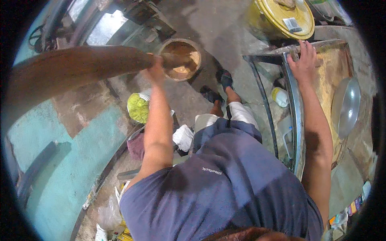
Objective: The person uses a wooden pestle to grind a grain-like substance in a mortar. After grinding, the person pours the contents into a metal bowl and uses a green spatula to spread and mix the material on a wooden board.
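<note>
My left hand is wrapped around the narrow part of a thick wooden pestle. The pestle's broad upper end reaches close to the camera, blurred, and its lower end goes into a round mortar on the floor. Pale, coarse material lies inside the mortar. Off to the right, my right hand rests with fingers spread on the near corner of a metal-edged table, holding nothing. Its fingertips are close to a yellow lidded bucket.
A shallow metal basin sits on the table's yellowish top. Below are a white container and a dark metal frame leg. A green cloth bundle and a white bag are beside my left arm. A turquoise wall borders the left.
</note>
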`<state>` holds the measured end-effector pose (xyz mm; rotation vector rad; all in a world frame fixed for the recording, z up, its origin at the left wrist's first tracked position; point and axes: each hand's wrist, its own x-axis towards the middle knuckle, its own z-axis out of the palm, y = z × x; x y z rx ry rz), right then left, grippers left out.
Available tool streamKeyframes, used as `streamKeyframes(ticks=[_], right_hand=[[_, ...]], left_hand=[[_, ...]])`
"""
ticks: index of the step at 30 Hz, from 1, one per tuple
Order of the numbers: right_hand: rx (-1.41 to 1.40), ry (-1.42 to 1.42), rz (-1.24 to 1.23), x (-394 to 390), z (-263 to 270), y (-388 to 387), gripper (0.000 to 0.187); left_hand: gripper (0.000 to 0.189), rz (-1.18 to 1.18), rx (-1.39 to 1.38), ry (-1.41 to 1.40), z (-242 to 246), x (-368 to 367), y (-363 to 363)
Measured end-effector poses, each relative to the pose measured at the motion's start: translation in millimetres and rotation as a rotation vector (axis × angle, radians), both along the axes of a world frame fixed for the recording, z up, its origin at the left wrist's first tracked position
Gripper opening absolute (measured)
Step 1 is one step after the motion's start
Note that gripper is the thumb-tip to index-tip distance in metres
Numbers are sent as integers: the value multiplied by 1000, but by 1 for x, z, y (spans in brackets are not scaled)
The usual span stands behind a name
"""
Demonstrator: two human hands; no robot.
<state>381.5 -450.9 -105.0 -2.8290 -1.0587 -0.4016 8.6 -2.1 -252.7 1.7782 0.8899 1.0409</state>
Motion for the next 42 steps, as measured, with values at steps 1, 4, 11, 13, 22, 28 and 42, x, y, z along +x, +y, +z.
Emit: streamKeyframes(ticks=[1, 4, 11, 13, 22, 28, 42], right_hand=[[-10, 15, -11, -4, -1, -2, 73], [29, 23, -20, -5, -9, -11, 76], [59, 23, -50, 2, -6, -12, 76], [58, 34, -49, -1, -10, -13, 76], [12, 22, -8, 0, -8, -16, 76], [-27, 30, -51, -1, 1, -1, 76], [28, 71, -68, -8, 0, -3, 76]], left_hand=[[44, 91, -231, 28, -4, 17, -24], [52, 200, -654, -9, 1, 19, -61], [42, 36, -413, -33, 87, 5, -78], [40, -56, -244, 13, 130, -5, -52], [15, 148, 47, -473, 284, 54, 33], [31, 117, -80, 111, 5, 34, -22], [35, -140, -99, -87, 138, 5, -31]])
